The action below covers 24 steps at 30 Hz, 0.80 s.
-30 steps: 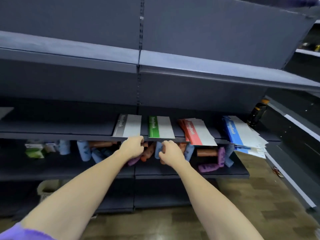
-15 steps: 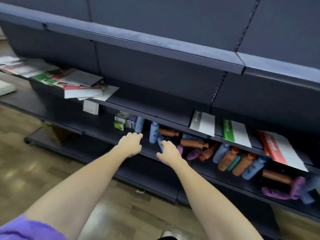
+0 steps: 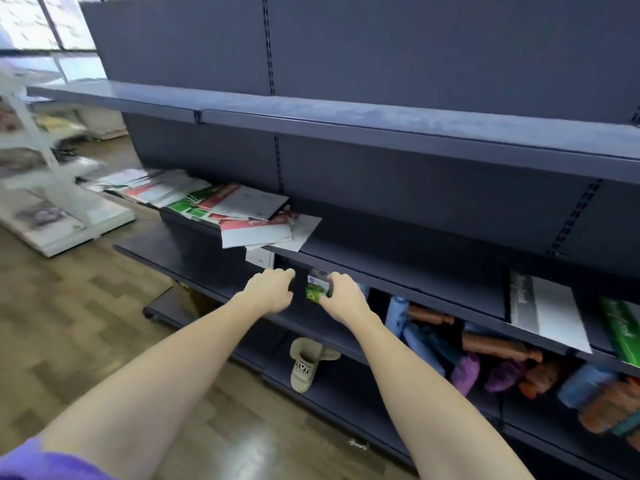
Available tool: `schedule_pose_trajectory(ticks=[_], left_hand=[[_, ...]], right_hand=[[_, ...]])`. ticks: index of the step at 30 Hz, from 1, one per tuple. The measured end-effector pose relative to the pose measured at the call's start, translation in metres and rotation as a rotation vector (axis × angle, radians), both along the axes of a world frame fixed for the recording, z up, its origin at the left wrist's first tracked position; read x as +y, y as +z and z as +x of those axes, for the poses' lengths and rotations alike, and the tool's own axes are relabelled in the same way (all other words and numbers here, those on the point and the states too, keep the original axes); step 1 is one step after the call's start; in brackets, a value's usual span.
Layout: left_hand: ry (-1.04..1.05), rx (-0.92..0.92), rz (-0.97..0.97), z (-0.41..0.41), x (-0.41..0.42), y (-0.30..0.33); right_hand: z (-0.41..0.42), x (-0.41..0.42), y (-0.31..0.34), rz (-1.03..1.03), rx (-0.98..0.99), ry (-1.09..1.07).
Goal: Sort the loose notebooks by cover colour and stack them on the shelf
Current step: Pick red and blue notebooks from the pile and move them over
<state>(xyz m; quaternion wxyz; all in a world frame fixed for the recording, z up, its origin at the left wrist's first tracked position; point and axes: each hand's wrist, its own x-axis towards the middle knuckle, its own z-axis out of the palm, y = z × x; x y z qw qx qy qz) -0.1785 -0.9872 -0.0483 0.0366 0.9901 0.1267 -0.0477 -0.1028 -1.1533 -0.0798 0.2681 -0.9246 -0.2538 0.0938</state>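
A loose pile of notebooks (image 3: 242,211) with red, green and grey-white covers lies on the dark shelf (image 3: 398,261) at the left. Further right on the same shelf lie a grey-banded notebook (image 3: 547,310) and a green-banded notebook (image 3: 623,330), each flat and apart. My left hand (image 3: 272,289) and my right hand (image 3: 343,296) are stretched out in front of the shelf edge, below and right of the pile. Both hang with loosely curled fingers and hold nothing.
Bottles and tubes (image 3: 485,355) in blue, orange and purple lie on the lower shelf. A small green box (image 3: 317,289) stands between my hands. A beige slipper (image 3: 306,365) sits on the bottom shelf. A white rack (image 3: 52,188) stands on the wooden floor at left.
The view has swung left along the shelf. The sorted notebooks have slid to the right edge and the loose pile has come closer. My hands have left the sorted stacks and stay empty.
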Motion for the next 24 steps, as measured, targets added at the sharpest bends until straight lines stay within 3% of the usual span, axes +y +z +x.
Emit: schedule_pose_trajectory(ticks=[8,17,24], left_hand=[[-0.022,0.003,0.112,0.049,0.117,0.024],[-0.007,-0.054,0.070,0.076,0.215,0.010],[-0.120,-0.142,-0.030,0.115,0.299,-0.016]], right_hand=[[0.043,0.113,0.011,0.108,0.059,-0.041],[0.067,0.207,0.013,0.046,0.041,-0.043],[0.081,0.287,0.009,0.007,0.032,-0.144]])
